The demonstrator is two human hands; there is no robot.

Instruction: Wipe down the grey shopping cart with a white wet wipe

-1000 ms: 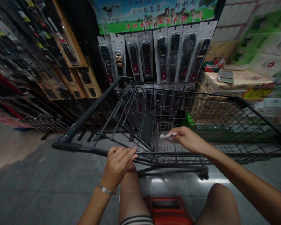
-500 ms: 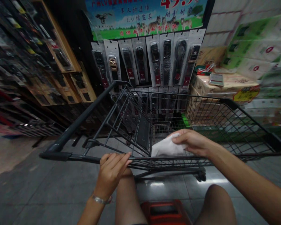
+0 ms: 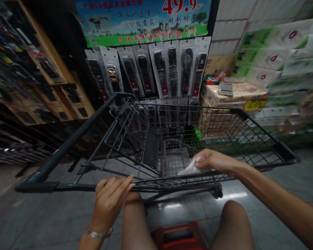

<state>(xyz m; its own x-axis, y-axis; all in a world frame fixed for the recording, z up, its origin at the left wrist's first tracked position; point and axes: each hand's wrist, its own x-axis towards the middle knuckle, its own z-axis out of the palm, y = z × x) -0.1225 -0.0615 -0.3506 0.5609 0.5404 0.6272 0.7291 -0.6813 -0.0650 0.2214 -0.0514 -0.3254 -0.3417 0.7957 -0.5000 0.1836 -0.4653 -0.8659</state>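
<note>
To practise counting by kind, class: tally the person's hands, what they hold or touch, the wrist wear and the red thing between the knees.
hands: 2 (left hand, right hand)
shopping cart: 1
white tissue: 1
bracelet: 1
red stool: 1
total: 6

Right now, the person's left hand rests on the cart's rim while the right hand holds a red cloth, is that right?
Not quite. The head view shows that the cloth in the right hand is white, not red. The rest stands: the left hand rests on the rim of the cart.
</note>
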